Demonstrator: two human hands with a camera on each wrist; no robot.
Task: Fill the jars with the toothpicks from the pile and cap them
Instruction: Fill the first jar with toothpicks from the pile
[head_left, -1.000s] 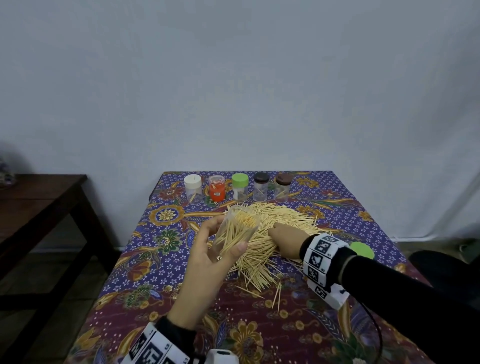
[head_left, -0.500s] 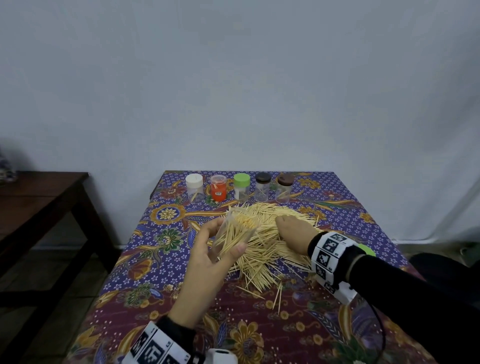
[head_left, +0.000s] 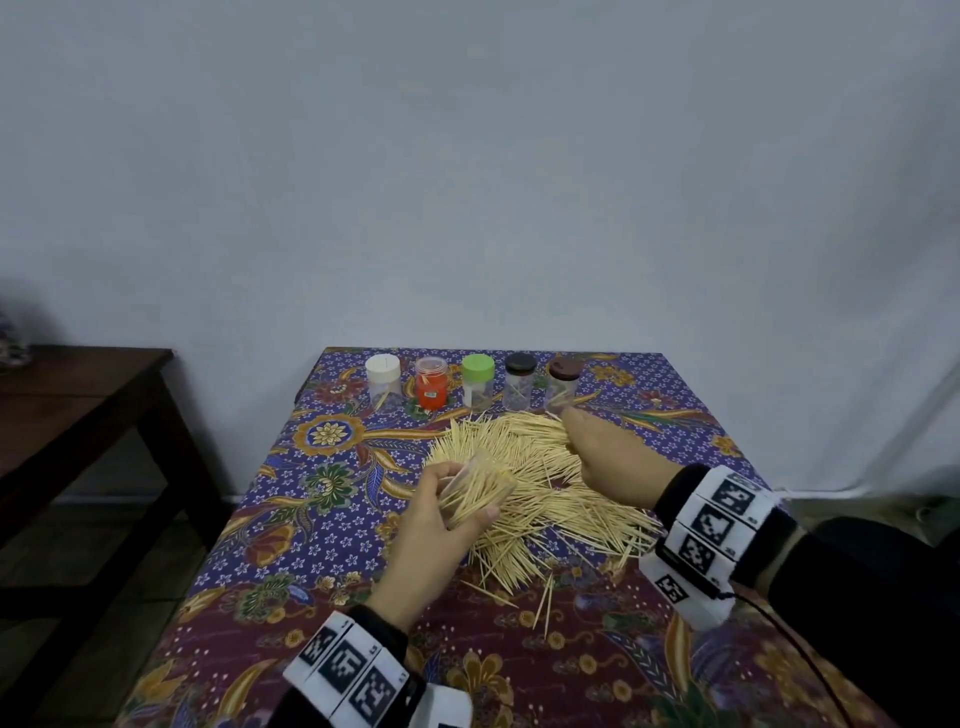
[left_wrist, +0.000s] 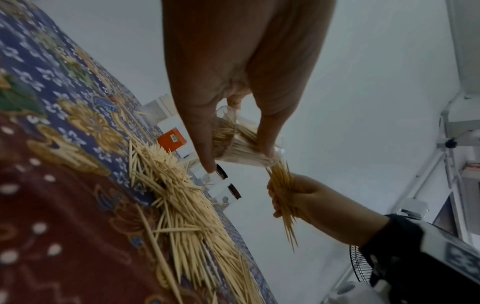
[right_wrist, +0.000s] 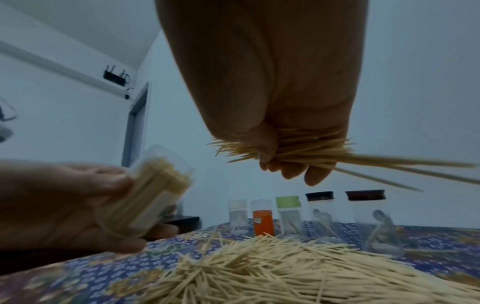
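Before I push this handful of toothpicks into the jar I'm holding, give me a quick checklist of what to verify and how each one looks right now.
1. Jar held firmly: ok. The left hand grips the clear jar around its body.
2. Jar mouth uncovered: ok. No cap on it; it is tilted toward the right hand.
3. Bundle secured: ok. The right hand grips a bunch of toothpicks.
4. Bundle aligned: not ok. Several sticks splay out of the fist at angles.
5. Room left in the jar: cannot tell. It already looks well packed in the right wrist view.
6. Cap within reach: cannot tell. No loose cap shows; the five jars at the back wear theirs.
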